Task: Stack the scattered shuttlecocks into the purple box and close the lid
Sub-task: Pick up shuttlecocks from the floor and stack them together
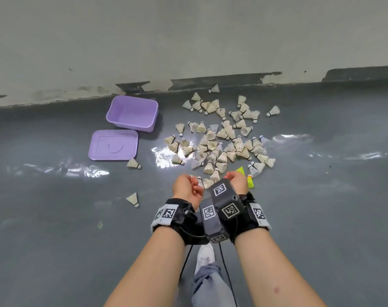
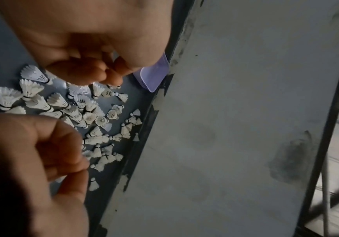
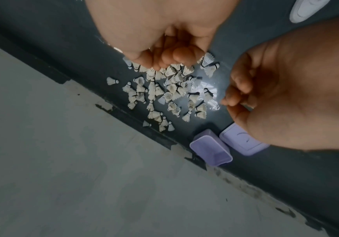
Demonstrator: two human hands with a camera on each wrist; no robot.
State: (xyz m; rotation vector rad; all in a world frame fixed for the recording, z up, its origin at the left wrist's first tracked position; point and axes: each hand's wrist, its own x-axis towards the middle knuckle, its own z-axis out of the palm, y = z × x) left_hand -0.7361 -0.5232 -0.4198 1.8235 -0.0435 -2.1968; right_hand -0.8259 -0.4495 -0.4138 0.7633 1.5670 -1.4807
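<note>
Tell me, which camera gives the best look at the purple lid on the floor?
The head view: the purple lid lies whole and flat beside the purple box. The right wrist view shows only part of it, behind the left hand. The left wrist view shows no lid that I can tell.

One open purple plastic box [image 1: 132, 113] sits at the upper left of the head view, and one flat purple plastic lid [image 1: 113, 145] lies just below it. White feathered shuttlecocks [image 1: 219, 142] are heaped at the centre, too many and too overlapped to count exactly; several dozen. Four more white ones lie apart: one [image 1: 133, 163] below the lid, one [image 1: 133, 199] at lower left, one [image 1: 214, 88] by the wall, one [image 1: 273, 111] at the right. Two yellow-green shuttlecocks [image 1: 250, 181] lie at the heap's lower right edge.
</note>
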